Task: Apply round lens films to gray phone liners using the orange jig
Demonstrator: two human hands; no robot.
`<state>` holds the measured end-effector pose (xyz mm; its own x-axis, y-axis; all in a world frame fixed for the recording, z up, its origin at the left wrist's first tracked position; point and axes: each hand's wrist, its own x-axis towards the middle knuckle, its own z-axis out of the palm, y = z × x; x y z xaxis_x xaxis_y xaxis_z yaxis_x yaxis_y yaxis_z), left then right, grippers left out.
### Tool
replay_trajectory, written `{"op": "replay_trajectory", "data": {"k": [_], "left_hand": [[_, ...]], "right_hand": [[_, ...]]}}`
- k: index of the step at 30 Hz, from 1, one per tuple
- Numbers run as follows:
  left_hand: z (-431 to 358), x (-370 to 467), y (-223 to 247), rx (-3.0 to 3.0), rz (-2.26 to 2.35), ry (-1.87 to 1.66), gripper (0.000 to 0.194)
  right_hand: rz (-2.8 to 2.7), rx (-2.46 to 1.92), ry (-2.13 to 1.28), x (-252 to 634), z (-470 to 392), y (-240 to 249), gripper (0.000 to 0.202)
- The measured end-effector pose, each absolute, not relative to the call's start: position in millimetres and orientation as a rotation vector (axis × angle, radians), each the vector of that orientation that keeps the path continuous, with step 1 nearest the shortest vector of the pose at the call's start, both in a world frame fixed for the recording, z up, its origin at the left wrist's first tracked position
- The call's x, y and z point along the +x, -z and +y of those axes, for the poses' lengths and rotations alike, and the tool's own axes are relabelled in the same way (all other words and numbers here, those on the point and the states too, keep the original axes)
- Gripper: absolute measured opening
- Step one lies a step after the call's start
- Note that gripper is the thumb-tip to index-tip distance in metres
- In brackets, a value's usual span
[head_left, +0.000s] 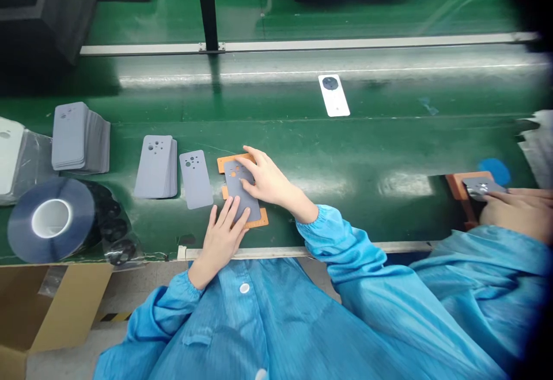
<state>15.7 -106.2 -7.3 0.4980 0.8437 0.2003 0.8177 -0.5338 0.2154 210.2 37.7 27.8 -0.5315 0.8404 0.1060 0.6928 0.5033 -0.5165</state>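
A grey phone back panel (244,196) with round holes lies on an orange fixture (258,219) near the table's front edge. My left hand (224,233) rests on the panel's lower end, its fingers spread. Over the upper right part of the panel is my right hand (266,179), fingers apart and fingertips touching the panel and the fixture's top. Just left of the fixture lies a single grey panel (196,179). Beyond it stands a small stack of grey panels (154,167).
A larger stack (69,136), a roll of clear film (19,221) and bagged white panels (11,155) are at the left. A white panel (337,101) lies farther back. At the right, a co-worker's hand (518,213) holds a part over another orange fixture (458,187).
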Motion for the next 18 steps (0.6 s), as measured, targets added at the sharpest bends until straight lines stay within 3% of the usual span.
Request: {"op": "replay_trajectory", "data": {"k": [10,18], "left_hand": [[-107,17,12,2.601,1.465,-0.460,0.057],[-106,17,10,2.607,1.459,-0.452,0.057]], "right_hand": [[-2.588,-1.313,-0.315,183,2,-32,0.045],[-2.528,-1.386,-0.335,177,8,-34,0.039]]}}
